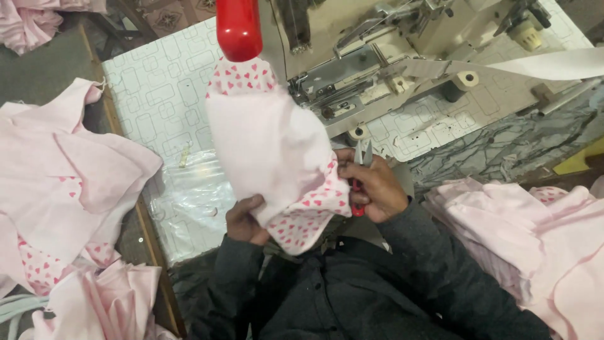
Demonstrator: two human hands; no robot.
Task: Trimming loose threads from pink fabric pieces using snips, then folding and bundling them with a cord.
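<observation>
Centre: we hold a fabric piece between our left hand and right hand, which grips small snips.
Behind: a sewing machine on the table.
Left: a garment pile.
Right: a garment stack.

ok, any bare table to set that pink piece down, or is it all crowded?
Free: the white patterned table top between the pink garment pile on the left and the cream sewing machine, above the clear plastic sheet. Crowded: both sides, including the pink stack on the right. The left hand and right hand, which also holds small red-handled snips, hold the pink heart-print garment.
</observation>
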